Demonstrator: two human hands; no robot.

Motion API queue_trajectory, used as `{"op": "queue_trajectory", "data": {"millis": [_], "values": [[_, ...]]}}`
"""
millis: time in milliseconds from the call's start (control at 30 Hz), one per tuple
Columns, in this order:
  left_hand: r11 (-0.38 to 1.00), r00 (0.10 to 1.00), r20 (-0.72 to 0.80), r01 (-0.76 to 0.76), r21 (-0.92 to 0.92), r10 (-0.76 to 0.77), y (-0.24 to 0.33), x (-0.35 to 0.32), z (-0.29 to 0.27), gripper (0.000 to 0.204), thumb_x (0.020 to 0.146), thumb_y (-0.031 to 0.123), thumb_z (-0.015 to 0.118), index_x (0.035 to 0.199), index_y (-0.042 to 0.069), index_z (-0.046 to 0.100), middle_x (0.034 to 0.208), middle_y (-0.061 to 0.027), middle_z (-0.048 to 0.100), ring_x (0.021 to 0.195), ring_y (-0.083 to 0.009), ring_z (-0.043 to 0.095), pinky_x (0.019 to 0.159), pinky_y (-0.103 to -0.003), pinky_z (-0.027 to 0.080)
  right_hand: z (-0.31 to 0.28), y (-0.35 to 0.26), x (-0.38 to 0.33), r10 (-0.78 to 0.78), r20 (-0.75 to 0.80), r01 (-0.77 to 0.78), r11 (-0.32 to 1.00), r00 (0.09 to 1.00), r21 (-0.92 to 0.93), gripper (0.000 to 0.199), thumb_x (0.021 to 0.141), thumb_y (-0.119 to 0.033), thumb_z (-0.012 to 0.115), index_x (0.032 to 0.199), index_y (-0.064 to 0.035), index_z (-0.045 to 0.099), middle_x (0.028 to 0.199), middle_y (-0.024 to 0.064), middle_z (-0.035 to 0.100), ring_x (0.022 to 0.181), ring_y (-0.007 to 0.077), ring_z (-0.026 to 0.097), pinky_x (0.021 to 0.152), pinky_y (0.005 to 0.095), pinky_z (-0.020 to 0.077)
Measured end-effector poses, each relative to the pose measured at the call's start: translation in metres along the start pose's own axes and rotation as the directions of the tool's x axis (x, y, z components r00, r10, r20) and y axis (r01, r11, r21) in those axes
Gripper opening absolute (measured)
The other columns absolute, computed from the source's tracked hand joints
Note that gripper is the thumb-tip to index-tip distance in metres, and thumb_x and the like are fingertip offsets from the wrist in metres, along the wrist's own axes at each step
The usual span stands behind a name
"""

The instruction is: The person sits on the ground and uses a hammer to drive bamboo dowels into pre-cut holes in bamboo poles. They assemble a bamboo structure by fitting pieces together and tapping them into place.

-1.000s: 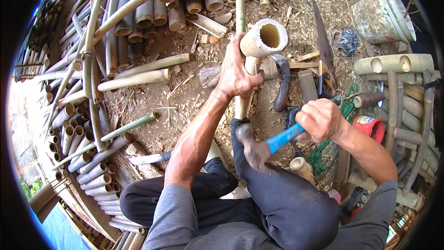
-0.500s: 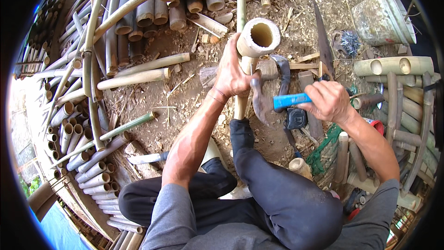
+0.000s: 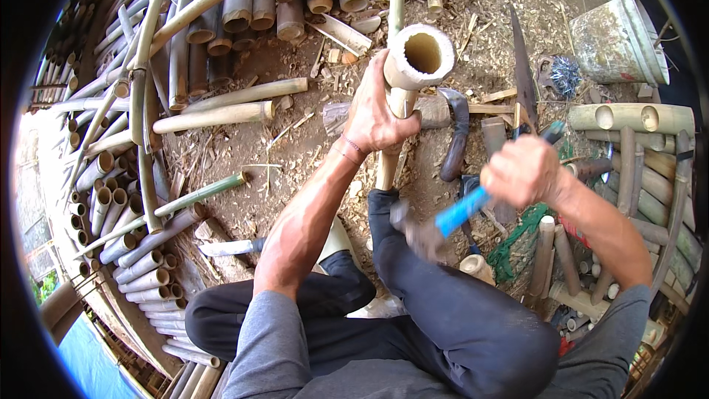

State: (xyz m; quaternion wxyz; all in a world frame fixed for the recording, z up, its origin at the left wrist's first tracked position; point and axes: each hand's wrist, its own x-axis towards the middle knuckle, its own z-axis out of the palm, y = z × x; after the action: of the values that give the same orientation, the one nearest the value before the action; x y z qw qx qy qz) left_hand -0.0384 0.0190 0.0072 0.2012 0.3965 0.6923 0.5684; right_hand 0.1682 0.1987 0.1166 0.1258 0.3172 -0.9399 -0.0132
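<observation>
My left hand (image 3: 375, 120) is closed around a bamboo pole (image 3: 386, 170), just below a short, thick bamboo tube (image 3: 400, 72) at its top. The tube's pale, rough open end faces up towards me. The pole's lower end comes down by my dark-covered foot. In my closed right hand (image 3: 523, 170) is a claw hammer (image 3: 463, 211) with a blue handle. Its metal head, smeared by motion, hangs over my bent knee, apart from the bamboo. A short log (image 3: 434, 112) lies on the ground behind my left hand.
A curved dark-handled blade (image 3: 456, 140) and a saw (image 3: 523, 66) lie beyond the hammer. Bamboo tubes (image 3: 236, 7) are stacked at the far left. At the far right stands a dirty bucket (image 3: 609, 41), near a bamboo frame (image 3: 628, 117). A knife (image 3: 229, 247) rests left of my legs.
The hammer head has swung from beside the pole, close to my left hand, down towards my knee. My left hand keeps its hold on the bamboo pole.
</observation>
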Motion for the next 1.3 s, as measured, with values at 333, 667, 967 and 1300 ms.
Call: {"op": "queue_trajectory", "data": {"millis": [333, 667, 967, 1300], "values": [[0.998, 0.999, -0.013, -0.032, 0.055, 0.033, -0.004, 0.003, -0.001, 0.1, 0.057, 0.025, 0.073, 0.144, -0.003, 0.031, 0.127, -0.0275, 0.051, 0.122, -0.044, 0.05, 0.107, -0.047, 0.039, 0.009, 0.0, -0.006, 0.243, -0.004, -0.242, 0.965, 0.97, -0.099, 0.039, 0.095, -0.047, 0.057, 0.075, -0.0126, 0.054, 0.057, -0.0034, 0.043, 0.045, 0.0106, 0.048, 0.04, 0.0287, 0.0404], [0.999, 1.0, 0.013, -0.009, 0.04, 0.008, 0.0, 0.008, -0.005, 0.097, 0.058, 0.022, 0.072, 0.143, -0.003, 0.032, 0.127, -0.0289, 0.05, 0.121, -0.0447, 0.049, 0.107, -0.046, 0.039, 0.007, 0.018, 0.001, 0.278, -0.088, -0.289, 0.945, 0.956, -0.154, 0.044, 0.096, -0.046, 0.059, 0.07, -0.0133, 0.048, 0.056, -0.0019, 0.041, 0.042, 0.0117, 0.045, 0.035, 0.0282, 0.0373], [1.0, 1.0, 0.002, 0.006, 0.015, -0.006, 0.004, 0.001, -0.004, 0.097, 0.061, 0.019, 0.074, 0.145, 0.0, 0.029, 0.13, -0.027, 0.049, 0.124, -0.0433, 0.049, 0.108, -0.047, 0.039, -0.01, -0.019, 0.001, 0.38, 0.036, -0.382, 0.917, 0.924, 0.111, 0.031, 0.085, -0.036, 0.07, 0.094, -0.0077, 0.061, 0.069, 0.0027, 0.049, 0.058, 0.019, 0.055, 0.048, 0.0333, 0.0418], [0.999, 0.995, 0.086, -0.054, 0.003, 0.054, -0.006, -0.004, -0.009, 0.109, 0.061, 0.028, 0.083, 0.148, 0.001, 0.022, 0.134, -0.0234, 0.048, 0.126, -0.0363, 0.049, 0.109, -0.043, 0.037, -0.018, -0.023, 0.002, 0.385, 0.125, -0.404, 0.887, 0.914, 0.222, 0.032, 0.09, -0.037, 0.068, 0.096, -0.0053, 0.062, 0.064, 0.0044, 0.051, 0.051, 0.0221, 0.058, 0.045, 0.0345, 0.0486]]}}
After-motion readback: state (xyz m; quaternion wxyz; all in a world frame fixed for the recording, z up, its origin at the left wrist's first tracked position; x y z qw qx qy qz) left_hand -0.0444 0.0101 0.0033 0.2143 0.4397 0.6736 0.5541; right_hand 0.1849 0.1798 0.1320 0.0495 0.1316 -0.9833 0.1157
